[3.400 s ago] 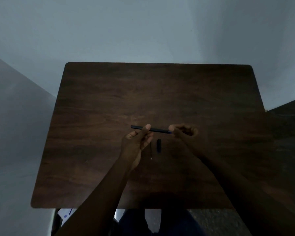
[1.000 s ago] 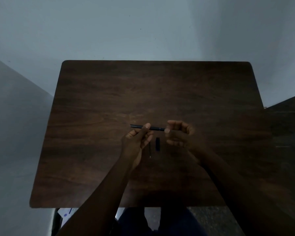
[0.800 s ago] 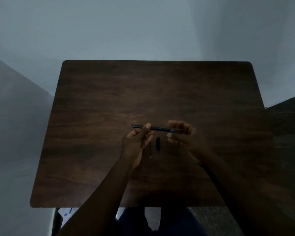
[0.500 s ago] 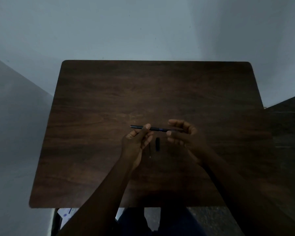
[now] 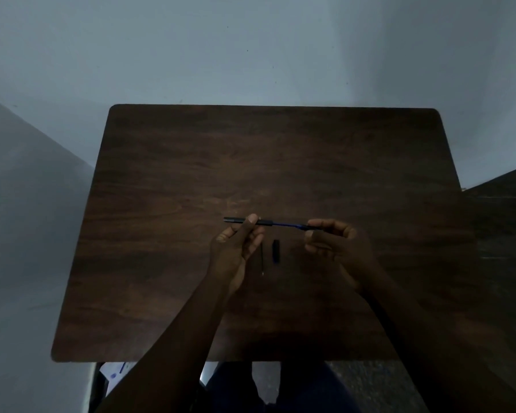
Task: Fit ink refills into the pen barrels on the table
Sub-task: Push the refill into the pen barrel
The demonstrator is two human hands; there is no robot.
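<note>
My left hand (image 5: 237,247) pinches a dark pen barrel (image 5: 234,220) that lies level above the table, its free end pointing left. A thin blue ink refill (image 5: 285,224) sticks out of the barrel's right end. My right hand (image 5: 332,244) grips the refill's right end, where a small dark tip piece (image 5: 306,227) shows at the fingertips. On the table between my hands lie a thin dark refill (image 5: 262,259) and a short black cap (image 5: 276,251), both pointing toward me.
The dark wooden table (image 5: 268,162) stands against a pale wall. A darker surface (image 5: 507,210) adjoins it on the right. Below the near edge I see my lap and a white paper (image 5: 113,372) on the floor at the left.
My right hand has moved to the right, and more of the blue refill now shows between the barrel and my fingers. My left hand has stayed still with the barrel.
</note>
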